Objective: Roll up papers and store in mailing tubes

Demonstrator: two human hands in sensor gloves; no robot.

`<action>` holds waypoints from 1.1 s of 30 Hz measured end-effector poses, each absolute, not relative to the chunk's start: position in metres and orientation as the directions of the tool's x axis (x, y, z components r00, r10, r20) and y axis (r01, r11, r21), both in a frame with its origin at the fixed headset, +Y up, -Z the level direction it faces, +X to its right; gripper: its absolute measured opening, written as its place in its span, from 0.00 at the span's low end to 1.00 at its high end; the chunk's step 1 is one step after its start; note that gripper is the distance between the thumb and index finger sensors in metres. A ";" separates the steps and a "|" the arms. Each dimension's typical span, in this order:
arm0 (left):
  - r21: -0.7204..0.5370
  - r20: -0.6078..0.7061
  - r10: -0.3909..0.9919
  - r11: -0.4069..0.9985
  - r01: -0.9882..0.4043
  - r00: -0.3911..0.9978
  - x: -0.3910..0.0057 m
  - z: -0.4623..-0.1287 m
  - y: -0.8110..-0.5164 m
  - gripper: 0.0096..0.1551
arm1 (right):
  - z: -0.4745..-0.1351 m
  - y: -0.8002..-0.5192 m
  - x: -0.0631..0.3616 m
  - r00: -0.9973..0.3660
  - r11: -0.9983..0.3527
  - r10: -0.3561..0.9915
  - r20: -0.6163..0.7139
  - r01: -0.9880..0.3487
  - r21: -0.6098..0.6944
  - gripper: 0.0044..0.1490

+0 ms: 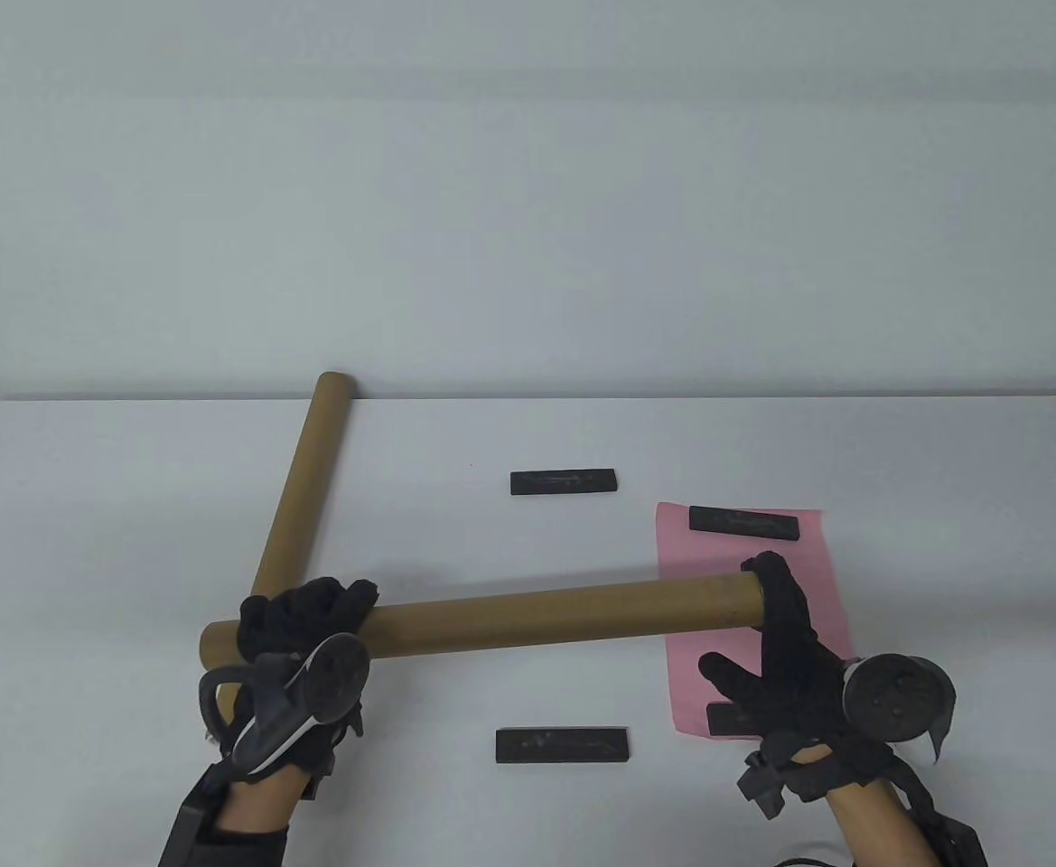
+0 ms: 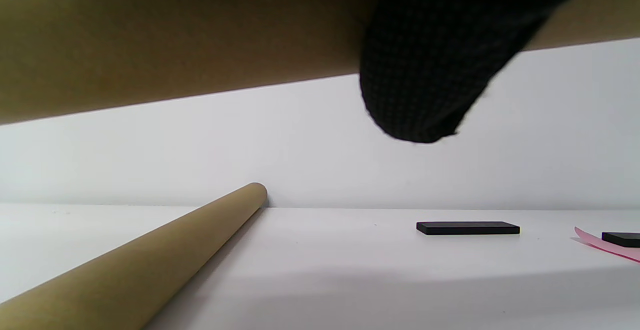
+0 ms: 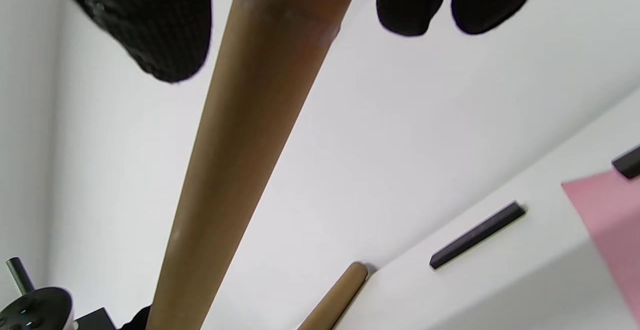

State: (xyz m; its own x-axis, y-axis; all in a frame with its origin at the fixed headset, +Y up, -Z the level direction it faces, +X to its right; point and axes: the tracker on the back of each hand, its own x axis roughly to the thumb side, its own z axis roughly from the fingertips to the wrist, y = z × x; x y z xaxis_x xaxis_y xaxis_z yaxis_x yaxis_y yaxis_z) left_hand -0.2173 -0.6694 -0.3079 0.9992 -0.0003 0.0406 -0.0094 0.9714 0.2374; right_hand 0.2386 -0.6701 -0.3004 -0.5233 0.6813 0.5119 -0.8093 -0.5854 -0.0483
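A long brown mailing tube hangs level above the table's front, running left to right. My left hand grips it near its left end, fingers curled over the top; one gloved finger crosses the tube in the left wrist view. My right hand holds the right end, the tube passing between thumb and fingers. A pink paper lies flat below that end, pinned by a black bar at its far edge and another partly under my right hand.
A second brown tube lies slanted on the left of the white table, its far end at the back edge. Two loose black bars lie on the table, one mid-table and one near the front.
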 end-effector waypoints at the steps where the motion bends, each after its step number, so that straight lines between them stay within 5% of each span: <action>1: 0.231 0.038 -0.017 0.973 0.008 0.999 -0.216 -0.308 -0.670 0.44 | -0.302 -0.672 0.239 -0.528 -0.584 0.686 0.500 -0.810 -0.055 0.72; 10: 0.155 0.051 -0.061 0.987 0.053 0.997 -0.207 -0.315 -0.679 0.44 | -0.312 -0.678 0.252 -0.593 -0.648 0.682 0.429 -0.761 -0.021 0.72; 14: 0.096 0.003 -0.039 0.995 0.038 0.999 -0.206 -0.314 -0.677 0.45 | -0.300 -0.659 0.268 -0.807 -0.761 0.426 0.409 -0.564 -0.321 0.69; 18: -0.024 -0.046 -0.044 0.999 0.043 0.998 -0.204 -0.321 -0.679 0.46 | -0.293 -0.650 0.271 -0.813 -0.740 0.391 0.432 -0.557 -0.377 0.66; 27: -0.292 -0.173 0.215 0.921 -0.259 0.961 -0.200 -0.342 -0.686 0.56 | -0.291 -0.649 0.267 -0.824 -0.762 0.350 0.446 -0.527 -0.375 0.65; 33: -0.438 -0.315 0.230 0.826 -0.356 0.921 -0.196 -0.373 -0.701 0.58 | -0.290 -0.650 0.265 -0.822 -0.775 0.334 0.462 -0.518 -0.362 0.64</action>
State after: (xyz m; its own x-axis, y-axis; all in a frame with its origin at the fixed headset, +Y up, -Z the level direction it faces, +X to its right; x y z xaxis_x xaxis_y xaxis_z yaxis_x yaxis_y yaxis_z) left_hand -0.1964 -0.7005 -0.3727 0.9207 0.2298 -0.3155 -0.3561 0.8256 -0.4378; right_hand 0.2648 -0.6499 -0.2903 -0.8215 0.3336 0.4624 -0.5183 -0.7748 -0.3620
